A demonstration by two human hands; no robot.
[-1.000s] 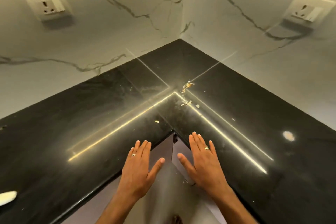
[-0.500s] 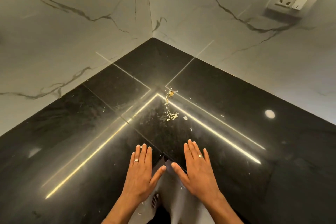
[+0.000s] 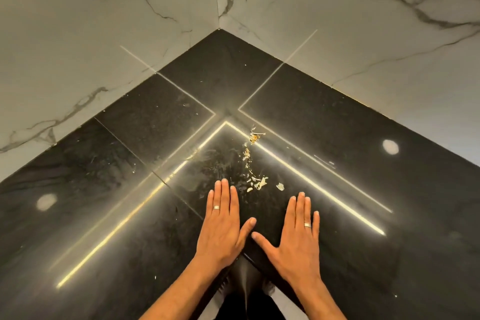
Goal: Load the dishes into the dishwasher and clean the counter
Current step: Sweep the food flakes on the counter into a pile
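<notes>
Here both hands, left point(image 3: 220, 228) and right point(image 3: 298, 239), lie flat, grip open, on the counter point(image 3: 104, 189) edge, near crumbs point(image 3: 255, 182).

Bare forearms, apparently silver ring point(image 3: 216, 207) each hand.

The single head-worn view looks steeply down and forward into the inner corner of a black counter point(image 3: 337, 138). It sits close above both flat hands, with marble walls point(image 3: 104, 34) meeting well beyond the fingertips.
</notes>
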